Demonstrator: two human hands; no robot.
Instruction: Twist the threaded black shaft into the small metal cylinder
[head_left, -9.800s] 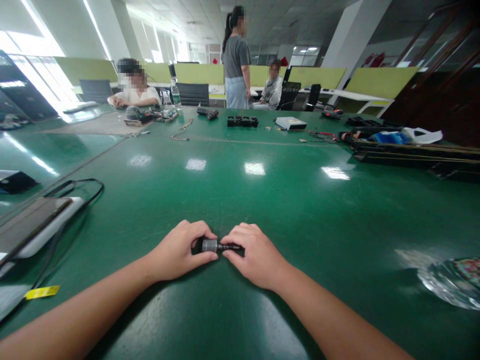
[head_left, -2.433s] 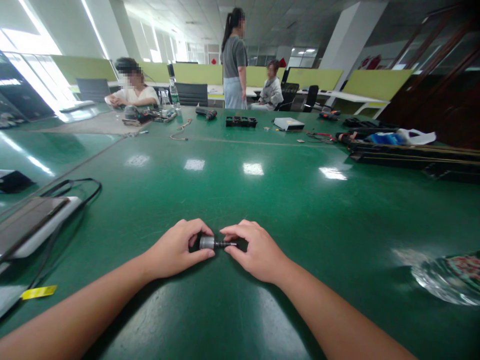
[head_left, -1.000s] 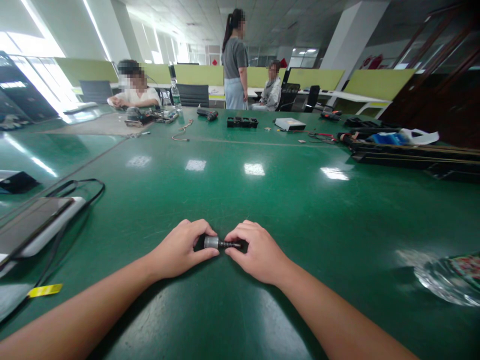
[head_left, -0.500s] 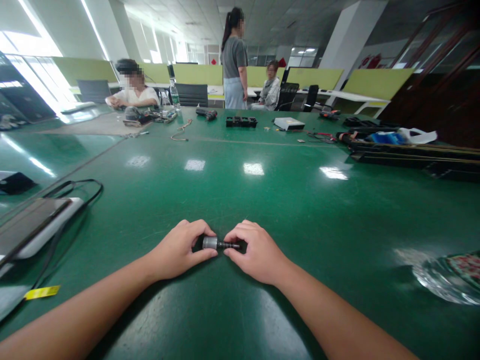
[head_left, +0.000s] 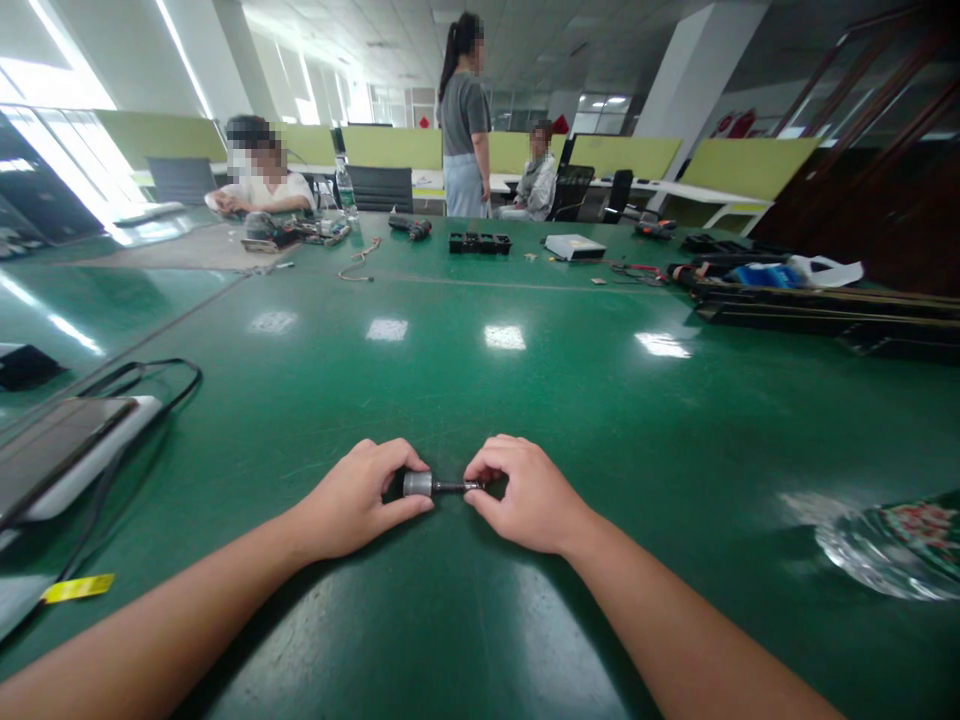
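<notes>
A small grey metal cylinder (head_left: 418,484), like a little motor body, lies low over the table, its thin dark shaft (head_left: 449,487) pointing right. My left hand (head_left: 373,494) is closed round the cylinder, thumb on the near side and fingers on the far side. At the shaft's far end, the thumb and fingertips of my right hand (head_left: 527,494) pinch a short, shiny, ringed piece (head_left: 473,485). Whether that piece is part of the shaft or sits loose on it, I cannot tell. Bare shaft shows between my two hands.
A phone on a white device (head_left: 90,440) with a black cable lies left on the green table (head_left: 420,380). A glass dish (head_left: 885,550) stands right. Farther back are a power drill (head_left: 410,228), a black bracket (head_left: 480,243), a silver box (head_left: 574,247) and several people.
My right hand has slid right along the shaft, away from the cylinder, and more of the shaft now shows. The left hand keeps its hold on the cylinder.
</notes>
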